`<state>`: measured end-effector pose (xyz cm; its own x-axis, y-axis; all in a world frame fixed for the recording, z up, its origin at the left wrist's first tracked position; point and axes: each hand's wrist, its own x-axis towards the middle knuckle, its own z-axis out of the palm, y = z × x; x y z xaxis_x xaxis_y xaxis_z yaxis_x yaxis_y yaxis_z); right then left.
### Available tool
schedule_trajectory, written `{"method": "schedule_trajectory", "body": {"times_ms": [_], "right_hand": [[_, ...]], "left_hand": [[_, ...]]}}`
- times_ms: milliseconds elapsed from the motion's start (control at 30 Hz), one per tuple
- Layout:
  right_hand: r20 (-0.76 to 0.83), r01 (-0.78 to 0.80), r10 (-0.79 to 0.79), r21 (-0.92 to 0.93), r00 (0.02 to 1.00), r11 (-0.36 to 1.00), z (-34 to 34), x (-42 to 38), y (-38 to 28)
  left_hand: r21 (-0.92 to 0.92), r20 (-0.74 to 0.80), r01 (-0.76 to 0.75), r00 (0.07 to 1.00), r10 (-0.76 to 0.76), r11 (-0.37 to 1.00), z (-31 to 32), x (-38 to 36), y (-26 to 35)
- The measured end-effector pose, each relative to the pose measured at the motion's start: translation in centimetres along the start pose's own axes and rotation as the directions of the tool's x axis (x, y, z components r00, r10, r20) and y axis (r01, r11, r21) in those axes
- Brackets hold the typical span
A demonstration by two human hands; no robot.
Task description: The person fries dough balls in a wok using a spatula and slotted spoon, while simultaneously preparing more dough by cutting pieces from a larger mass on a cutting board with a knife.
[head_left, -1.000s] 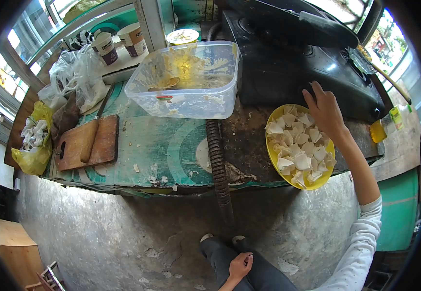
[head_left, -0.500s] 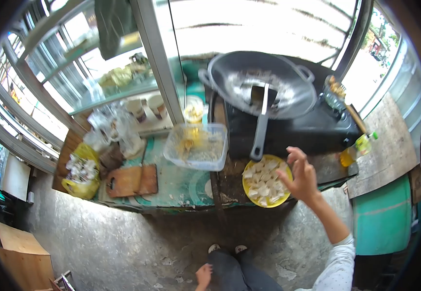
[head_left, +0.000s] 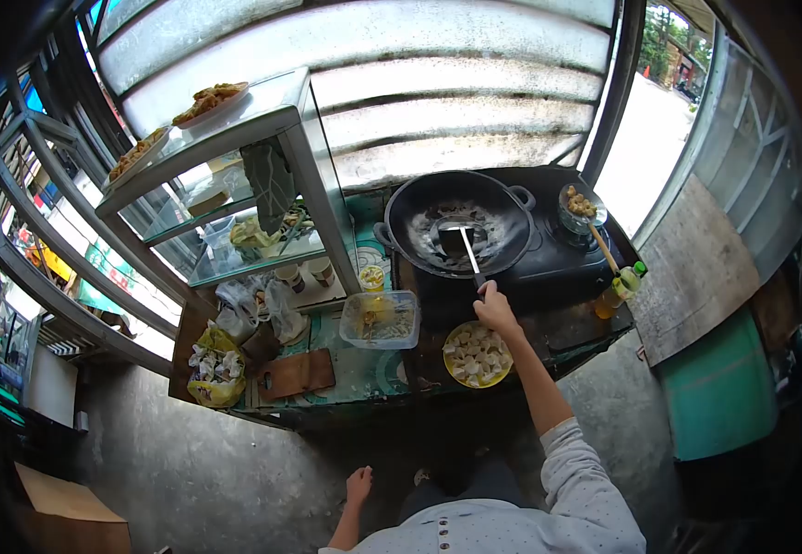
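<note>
My right hand (head_left: 496, 308) is closed round the dark handle of a spatula (head_left: 468, 251). The spatula's black blade rests inside a large wok (head_left: 410, 249), whose bottom looks wet with oil. The wok sits on a black stove (head_left: 558, 266). Just below my right wrist, a yellow bowl (head_left: 450, 370) holds white cut pieces (head_left: 477, 354) that look like tofu. My left hand (head_left: 359, 484) hangs low by my body, fingers loosely curled with nothing visible in them.
Left of the bowl are a clear plastic tub (head_left: 380, 319), a wooden cutting board (head_left: 297, 373) and a yellow plastic bag (head_left: 216, 369). A glass display case (head_left: 304, 129) rises behind them. On the right stand a strainer with fried pieces (head_left: 580, 203) and a green-capped bottle (head_left: 618, 289).
My right hand has gone from open above the bowl to gripping the spatula's handle. The camera view has shifted, bringing more of the display case into sight.
</note>
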<state>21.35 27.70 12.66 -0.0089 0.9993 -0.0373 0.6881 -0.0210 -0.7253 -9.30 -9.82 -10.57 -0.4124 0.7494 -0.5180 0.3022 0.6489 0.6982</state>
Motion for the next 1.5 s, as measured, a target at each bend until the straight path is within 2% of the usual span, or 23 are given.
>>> {"method": "schedule_trajectory", "body": {"times_ms": [33,100,167,267,300,333,367,433,467,500,567,633,700,767,800,833,900,967,1100,1167,1300,1367,1500], "right_hand": [[-0.060,-0.078,0.080,0.037,0.995,0.996,-1.9,-0.6,-0.1],[-0.120,-0.027,0.041,0.119,0.992,0.993,-4.4,-0.6,1.8],[-0.158,-0.024,0.041,0.112,0.987,0.993,-6.1,-1.0,3.3],[-0.230,0.207,-0.194,0.032,0.954,0.978,-6.4,0.5,7.0],[-0.229,0.207,-0.195,0.029,0.954,0.978,-7.3,0.7,7.2],[-0.085,0.033,-0.004,0.338,0.996,0.941,-8.2,0.7,7.1],[0.113,-0.180,0.140,0.583,0.984,0.792,-9.2,0.9,7.3],[0.120,-0.184,0.141,0.553,0.983,0.813,-11.3,2.3,10.7],[0.115,-0.268,0.285,0.766,0.951,0.584,-12.7,2.5,12.6],[0.156,-0.294,0.417,0.911,0.895,0.291,-14.1,2.9,14.8],[0.380,-0.213,0.613,0.920,0.693,-0.329,-16.0,5.8,21.4],[0.419,-0.105,0.538,0.849,0.731,-0.518,-18.5,6.5,24.4],[0.433,-0.180,0.348,0.803,0.832,-0.568,-20.8,7.5,25.5],[0.433,-0.361,0.049,0.804,0.900,-0.472,-23.1,9.0,25.6],[0.457,-0.399,0.052,0.822,0.888,-0.406,-23.9,9.8,25.3],[0.365,-0.345,0.147,0.927,0.919,-0.149,-24.0,10.8,25.5],[0.335,-0.350,0.279,0.937,0.900,0.005,-24.9,11.3,24.9],[0.295,-0.354,0.333,0.926,0.896,0.133,-26.1,11.1,23.4],[0.306,-0.388,0.298,0.880,0.904,0.274,-29.6,11.0,21.1],[0.304,-0.395,0.310,0.869,0.901,0.298,-31.7,10.3,17.3],[0.267,-0.341,0.219,0.811,0.939,0.475,-35.2,9.1,7.1],[0.288,-0.303,0.109,0.815,0.952,0.495,-36.6,10.1,3.3],[0.391,-0.237,-0.149,0.774,0.908,0.588,-37.1,9.3,-10.5]], "left_hand": [[0.110,0.034,-0.102,0.995,0.099,0.989,0.1,0.3,1.3],[0.130,0.061,-0.175,0.984,0.169,0.976,0.7,1.0,3.8],[0.147,0.091,-0.243,0.968,0.232,0.959,1.6,1.5,6.2],[0.194,0.134,-0.395,0.917,0.375,0.898,2.7,2.2,11.0],[0.191,0.135,-0.395,0.917,0.374,0.899,3.3,2.5,12.6],[0.194,0.105,-0.428,0.904,0.415,0.883,4.0,2.8,14.1],[0.198,0.074,-0.458,0.889,0.452,0.867,4.7,2.9,15.5],[0.157,0.013,-0.466,0.882,0.470,0.871,6.0,3.0,18.2],[0.122,-0.048,-0.481,0.871,0.489,0.869,6.8,3.0,19.4],[0.116,-0.058,-0.478,0.872,0.487,0.870,7.9,3.2,20.0],[0.012,-0.185,-0.446,0.878,0.441,0.895,9.8,3.3,20.8],[-0.002,-0.194,-0.423,0.889,0.415,0.906,11.3,3.1,22.0],[-0.018,-0.208,-0.389,0.903,0.377,0.921,12.5,2.8,22.9],[-0.050,-0.243,-0.402,0.893,0.380,0.914,13.4,2.3,23.3],[-0.052,-0.258,-0.393,0.894,0.367,0.918,13.7,2.1,23.4],[-0.056,-0.272,-0.371,0.899,0.343,0.927,13.7,1.7,23.5],[-0.069,-0.311,-0.342,0.900,0.306,0.937,13.6,1.6,23.5],[-0.048,-0.318,-0.319,0.903,0.288,0.947,13.2,1.6,22.8],[-0.056,-0.368,-0.314,0.889,0.273,0.948,11.0,2.4,21.8],[-0.094,-0.387,-0.330,0.881,0.271,0.939,9.6,3.3,21.4],[-0.079,-0.390,-0.356,0.871,0.299,0.931,6.0,5.4,19.5],[-0.106,-0.370,-0.387,0.870,0.325,0.916,3.5,5.8,19.3],[-0.012,-0.288,-0.369,0.891,0.351,0.929,-2.6,6.4,16.8]]}}
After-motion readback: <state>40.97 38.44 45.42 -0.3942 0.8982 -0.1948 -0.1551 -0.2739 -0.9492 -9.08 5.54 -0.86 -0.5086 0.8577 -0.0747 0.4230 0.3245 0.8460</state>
